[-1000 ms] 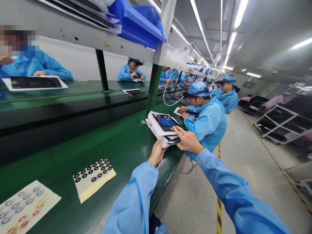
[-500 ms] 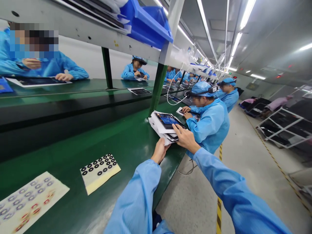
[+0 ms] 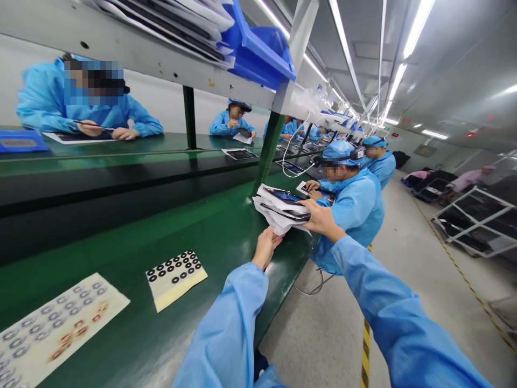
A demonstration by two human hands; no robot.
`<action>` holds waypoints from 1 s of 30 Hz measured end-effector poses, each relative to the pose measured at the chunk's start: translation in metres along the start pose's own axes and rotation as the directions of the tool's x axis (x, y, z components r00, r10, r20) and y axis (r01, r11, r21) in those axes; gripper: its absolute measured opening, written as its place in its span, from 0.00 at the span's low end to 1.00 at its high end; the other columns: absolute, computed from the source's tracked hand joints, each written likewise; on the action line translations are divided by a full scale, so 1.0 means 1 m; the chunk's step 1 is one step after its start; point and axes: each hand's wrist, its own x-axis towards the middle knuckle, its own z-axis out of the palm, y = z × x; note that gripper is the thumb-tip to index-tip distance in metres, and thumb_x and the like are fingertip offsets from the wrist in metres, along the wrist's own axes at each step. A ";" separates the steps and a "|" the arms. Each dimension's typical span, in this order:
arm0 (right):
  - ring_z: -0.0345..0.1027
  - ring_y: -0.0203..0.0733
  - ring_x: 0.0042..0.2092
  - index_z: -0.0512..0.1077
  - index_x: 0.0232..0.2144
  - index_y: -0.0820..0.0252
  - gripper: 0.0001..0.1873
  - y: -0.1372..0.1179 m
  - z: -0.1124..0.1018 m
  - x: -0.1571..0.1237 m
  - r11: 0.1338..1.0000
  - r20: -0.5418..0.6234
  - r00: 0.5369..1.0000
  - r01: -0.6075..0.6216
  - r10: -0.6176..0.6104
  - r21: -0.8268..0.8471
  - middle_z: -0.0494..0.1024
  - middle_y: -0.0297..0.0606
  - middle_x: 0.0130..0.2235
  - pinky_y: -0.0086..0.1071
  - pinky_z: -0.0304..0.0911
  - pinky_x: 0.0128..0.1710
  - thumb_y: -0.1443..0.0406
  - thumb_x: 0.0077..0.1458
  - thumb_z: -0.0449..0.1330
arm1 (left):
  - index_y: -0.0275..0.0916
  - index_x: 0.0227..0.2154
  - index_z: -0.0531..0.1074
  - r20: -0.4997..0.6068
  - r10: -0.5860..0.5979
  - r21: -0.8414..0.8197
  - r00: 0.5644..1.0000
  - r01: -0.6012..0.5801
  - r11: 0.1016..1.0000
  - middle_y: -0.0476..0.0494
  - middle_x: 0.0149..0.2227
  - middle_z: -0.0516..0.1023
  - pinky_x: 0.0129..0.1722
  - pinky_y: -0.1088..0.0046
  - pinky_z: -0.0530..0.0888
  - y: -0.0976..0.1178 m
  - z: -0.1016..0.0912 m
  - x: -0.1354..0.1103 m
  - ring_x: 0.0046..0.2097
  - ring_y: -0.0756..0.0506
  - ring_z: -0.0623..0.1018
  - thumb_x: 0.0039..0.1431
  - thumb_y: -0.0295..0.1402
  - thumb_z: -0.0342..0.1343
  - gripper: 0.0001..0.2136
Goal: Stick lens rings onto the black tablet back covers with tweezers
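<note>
Both my arms, in blue sleeves, reach far to the right along the green bench (image 3: pixel 194 231). A stack of white trays with dark tablet panels (image 3: pixel 278 207) is tilted up off the bench. My right hand (image 3: pixel 321 218) grips its near right edge, fingers closed over the top tray. My left hand (image 3: pixel 266 245) holds the stack's lower near corner from below, fingers closed.
A sheet of black ring stickers (image 3: pixel 175 272) and a larger sheet of grey and red rings (image 3: pixel 52 328) lie on the bench to my left. A co-worker in blue (image 3: pixel 351 205) sits just beyond the stack. Blue bins (image 3: pixel 262 46) sit on the overhead shelf. Floor and racks lie to the right.
The tray stack has been lifted and tilted up off the bench, with both hands rising with it. The view has shifted slightly to the right.
</note>
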 end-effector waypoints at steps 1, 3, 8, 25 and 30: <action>0.74 0.51 0.54 0.67 0.63 0.55 0.37 0.002 -0.001 0.002 1.000 0.000 1.000 -0.003 0.003 0.002 0.75 0.44 0.60 0.31 0.64 0.41 0.47 0.57 0.64 | 0.38 0.56 0.71 -0.011 -0.018 0.034 1.000 0.019 0.999 0.38 0.56 0.75 0.50 0.55 0.79 0.000 -0.001 -0.002 0.51 0.40 0.78 0.68 0.40 0.59 0.18; 0.72 0.52 0.56 0.67 0.63 0.55 0.38 0.006 -0.003 0.006 1.000 0.000 1.000 -0.009 0.009 0.004 0.75 0.45 0.60 0.32 0.65 0.44 0.47 0.56 0.65 | 0.38 0.56 0.71 -0.049 -0.062 0.110 0.997 0.067 0.992 0.37 0.56 0.75 0.50 0.55 0.79 0.000 -0.006 -0.005 0.52 0.40 0.78 0.68 0.40 0.59 0.18; 0.72 0.55 0.55 0.66 0.63 0.59 0.38 0.014 0.001 0.012 1.000 -0.016 1.000 -0.012 0.012 -0.015 0.75 0.49 0.60 0.34 0.65 0.45 0.50 0.54 0.65 | 0.39 0.56 0.72 -0.119 -0.155 0.273 0.981 0.182 0.944 0.37 0.57 0.75 0.51 0.55 0.78 0.015 -0.024 -0.006 0.52 0.40 0.78 0.68 0.40 0.58 0.17; 0.80 0.48 0.47 0.72 0.57 0.65 0.28 0.001 0.010 -0.025 0.974 -0.255 0.946 0.168 -0.202 -0.150 0.79 0.52 0.56 0.34 0.66 0.42 0.53 0.61 0.59 | 0.38 0.56 0.72 -0.137 -0.041 0.528 0.990 0.108 0.842 0.39 0.56 0.75 0.50 0.55 0.79 0.038 -0.030 -0.050 0.52 0.39 0.78 0.67 0.40 0.60 0.18; 0.79 0.49 0.50 0.73 0.56 0.63 0.25 -0.024 0.007 -0.067 0.983 -0.275 0.944 0.168 -0.182 -0.073 0.79 0.48 0.57 0.34 0.66 0.44 0.58 0.59 0.60 | 0.39 0.57 0.71 -0.136 -0.018 0.454 0.991 0.078 0.887 0.37 0.58 0.74 0.51 0.54 0.78 0.047 -0.052 -0.080 0.53 0.40 0.78 0.68 0.39 0.59 0.18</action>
